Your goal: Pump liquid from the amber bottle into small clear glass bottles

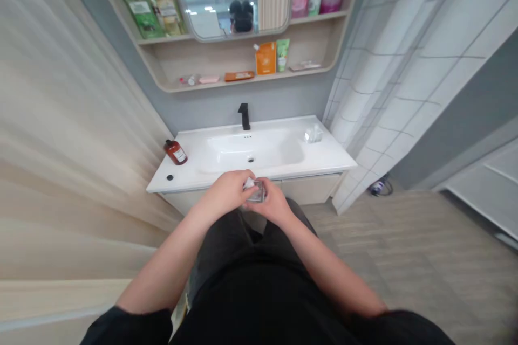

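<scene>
Both my hands meet just in front of the washbasin's front edge. My right hand (pixel 275 205) is closed round the side of a small clear square container (pixel 257 194). My left hand (pixel 227 190) is closed on a small white piece (pixel 248 183), perhaps tissue, pressed against the container's left side. What the container holds, if anything, I cannot make out. Beyond the hands lies the white washbasin (pixel 218 172), with a black tap (pixel 244 116) at its back.
A brown bottle (pixel 175 152) and a small black disc (pixel 170 177) lie on the counter's left. Another clear container (pixel 313 135) sits on the right. Above hangs a shelf unit (pixel 170 59) with a mirror and several toiletries. Curtains (pixel 364 81) flank both sides.
</scene>
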{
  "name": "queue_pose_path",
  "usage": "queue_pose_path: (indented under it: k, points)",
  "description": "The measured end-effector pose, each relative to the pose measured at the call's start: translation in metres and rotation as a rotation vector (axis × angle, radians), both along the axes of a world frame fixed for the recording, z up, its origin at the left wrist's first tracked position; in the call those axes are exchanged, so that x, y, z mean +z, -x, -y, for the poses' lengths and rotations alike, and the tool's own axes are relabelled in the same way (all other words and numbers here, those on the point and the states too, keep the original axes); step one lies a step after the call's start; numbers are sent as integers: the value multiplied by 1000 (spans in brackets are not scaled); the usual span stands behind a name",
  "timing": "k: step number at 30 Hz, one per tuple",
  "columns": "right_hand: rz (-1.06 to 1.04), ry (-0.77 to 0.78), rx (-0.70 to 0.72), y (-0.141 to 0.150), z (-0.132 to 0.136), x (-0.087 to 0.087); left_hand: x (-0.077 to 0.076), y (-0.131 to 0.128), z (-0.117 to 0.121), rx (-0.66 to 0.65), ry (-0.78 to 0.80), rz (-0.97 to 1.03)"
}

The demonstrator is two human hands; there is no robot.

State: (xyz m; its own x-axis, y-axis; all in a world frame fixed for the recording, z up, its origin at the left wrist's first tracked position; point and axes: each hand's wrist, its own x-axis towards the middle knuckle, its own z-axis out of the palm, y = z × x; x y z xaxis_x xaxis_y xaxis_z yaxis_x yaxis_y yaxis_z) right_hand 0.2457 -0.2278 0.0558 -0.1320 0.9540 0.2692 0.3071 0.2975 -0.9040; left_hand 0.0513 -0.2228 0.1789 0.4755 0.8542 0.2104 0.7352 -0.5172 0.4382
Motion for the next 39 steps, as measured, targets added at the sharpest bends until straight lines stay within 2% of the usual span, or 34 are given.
queue_pose_path:
  k: [4,7,10,12,14,16,18,25,31,35,37,39]
  points:
    - [43,-5,-34,-5,2,4,-9,2,-6,-59,20,-8]
    - [89,-10,-7,-10,1,8,-10,13,-8,-239,25,-19]
    - [88,14,25,-12,-1,11,-9,20,-7,-383,-46,-21]
    - [71,33,60,-12,-2,13,-9,22,-4,-333,-110,5]
    - [58,43,85,-10,0,14,-11,22,-1,-187,-125,56]
    - [52,46,98,-9,1,15,-14,21,2,-47,-78,87]
    - [48,52,98,-8,2,15,-18,21,3,-2,-6,89]
    - [63,51,95,-6,5,17,-27,23,8,-247,26,231]
    - [38,47,159,-6,12,17,-48,24,9,-112,-3,342]
    - [-16,63,155,-6,11,16,-65,35,4,-197,91,531]
    - [-42,80,162,-6,9,16,-69,39,1,-260,174,632]
    - [-49,97,169,-7,7,18,-71,39,-2,-262,216,670]
